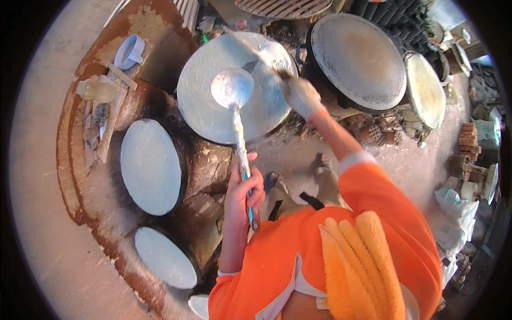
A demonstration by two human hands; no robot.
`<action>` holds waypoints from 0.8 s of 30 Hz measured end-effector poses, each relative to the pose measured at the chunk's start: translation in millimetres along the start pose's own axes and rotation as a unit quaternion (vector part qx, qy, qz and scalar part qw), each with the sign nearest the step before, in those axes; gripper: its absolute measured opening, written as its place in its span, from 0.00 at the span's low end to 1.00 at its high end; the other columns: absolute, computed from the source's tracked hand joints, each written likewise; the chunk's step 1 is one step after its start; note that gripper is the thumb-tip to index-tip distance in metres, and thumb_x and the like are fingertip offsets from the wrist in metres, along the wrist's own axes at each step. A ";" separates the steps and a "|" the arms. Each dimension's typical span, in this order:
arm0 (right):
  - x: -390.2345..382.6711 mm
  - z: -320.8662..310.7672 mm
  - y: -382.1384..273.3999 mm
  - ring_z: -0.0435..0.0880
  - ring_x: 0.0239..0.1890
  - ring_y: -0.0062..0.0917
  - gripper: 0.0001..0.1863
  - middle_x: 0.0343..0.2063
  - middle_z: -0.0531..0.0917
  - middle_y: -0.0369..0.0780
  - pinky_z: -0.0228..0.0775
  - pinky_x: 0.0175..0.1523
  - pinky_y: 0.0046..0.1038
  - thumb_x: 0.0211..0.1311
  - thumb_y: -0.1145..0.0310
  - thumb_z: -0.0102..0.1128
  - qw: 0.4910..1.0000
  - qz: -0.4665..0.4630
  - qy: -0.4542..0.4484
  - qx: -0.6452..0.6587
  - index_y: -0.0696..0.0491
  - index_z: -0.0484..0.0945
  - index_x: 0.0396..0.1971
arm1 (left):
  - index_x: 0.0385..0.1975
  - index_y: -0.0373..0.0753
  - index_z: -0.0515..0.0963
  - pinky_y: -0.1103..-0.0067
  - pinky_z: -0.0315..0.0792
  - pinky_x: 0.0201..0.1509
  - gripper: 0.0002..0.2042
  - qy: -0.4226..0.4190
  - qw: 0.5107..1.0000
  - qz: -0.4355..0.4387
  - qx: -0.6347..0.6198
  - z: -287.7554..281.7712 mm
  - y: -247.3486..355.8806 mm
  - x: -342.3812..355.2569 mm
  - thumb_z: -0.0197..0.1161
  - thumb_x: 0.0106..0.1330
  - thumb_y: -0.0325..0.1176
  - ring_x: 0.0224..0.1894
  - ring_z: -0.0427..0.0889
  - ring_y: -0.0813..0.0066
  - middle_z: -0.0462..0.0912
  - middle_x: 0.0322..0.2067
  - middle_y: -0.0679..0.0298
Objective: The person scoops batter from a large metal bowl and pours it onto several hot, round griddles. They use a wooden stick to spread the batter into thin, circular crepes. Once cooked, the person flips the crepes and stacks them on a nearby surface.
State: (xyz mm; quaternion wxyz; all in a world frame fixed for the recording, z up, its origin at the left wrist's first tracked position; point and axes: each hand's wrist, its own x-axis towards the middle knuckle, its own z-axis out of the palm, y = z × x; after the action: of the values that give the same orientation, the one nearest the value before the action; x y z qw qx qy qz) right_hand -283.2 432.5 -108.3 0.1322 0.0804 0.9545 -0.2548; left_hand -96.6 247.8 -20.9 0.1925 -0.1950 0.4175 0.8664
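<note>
My bare left hand (244, 189) is wrapped round the handle of a long ladle (232, 90). The ladle's round metal bowl hangs over a large round griddle (200, 109), whose top bears a thin pale coating. White batter-like residue clings to the ladle's handle. In a white knit glove, my right hand (303, 97) is closed round the dark grip of a long, flat, pale tool (261, 52). Motion blurs this tool, so its exact kind is unclear. It slants up and left across the griddle's far right part; whether it touches the surface I cannot tell.
Two pale-topped round griddles (151, 166) (165, 258) stand at the left. A large black-rimmed pan (357, 61) sits at the far right, beside a smaller pale disc (425, 90). A white cup (129, 52) and a plastic bottle (97, 90) rest on the left ledge.
</note>
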 end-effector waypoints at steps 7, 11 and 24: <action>-74.6 41.7 51.0 0.76 0.27 0.27 0.19 0.29 0.80 0.43 0.69 0.35 0.30 0.64 0.61 0.46 0.996 -0.017 0.031 0.081 0.42 0.68 0.55 | 0.54 0.44 0.61 0.88 0.54 0.10 0.23 -0.061 0.997 -0.037 -0.012 -39.8 22.7 12.4 0.51 0.57 0.21 0.07 0.54 0.89 0.66 0.17 0.68; -40.3 45.2 66.1 0.79 0.32 0.35 0.20 0.32 0.80 0.46 0.69 0.37 0.33 0.63 0.59 0.46 0.990 0.046 0.074 0.110 0.35 0.65 0.56 | 0.57 0.43 0.59 0.89 0.55 0.11 0.27 -0.049 0.998 0.023 0.028 -27.3 28.2 2.0 0.51 0.55 0.18 0.08 0.55 0.90 0.67 0.21 0.67; -55.1 62.2 117.4 0.79 0.35 0.31 0.17 0.32 0.80 0.43 0.70 0.40 0.30 0.58 0.56 0.50 0.972 -0.128 -0.009 0.197 0.53 0.75 0.39 | 0.56 0.40 0.61 0.90 0.51 0.11 0.20 0.129 0.982 0.138 -0.024 15.7 -34.5 -73.9 0.50 0.63 0.25 0.10 0.54 0.91 0.63 0.18 0.72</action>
State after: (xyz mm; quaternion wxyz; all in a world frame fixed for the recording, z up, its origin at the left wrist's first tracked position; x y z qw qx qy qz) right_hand -191.6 496.9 -198.7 0.0892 -0.0200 0.8869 -0.4529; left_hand -19.5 267.6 2.6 0.0107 -0.2506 0.4407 0.8619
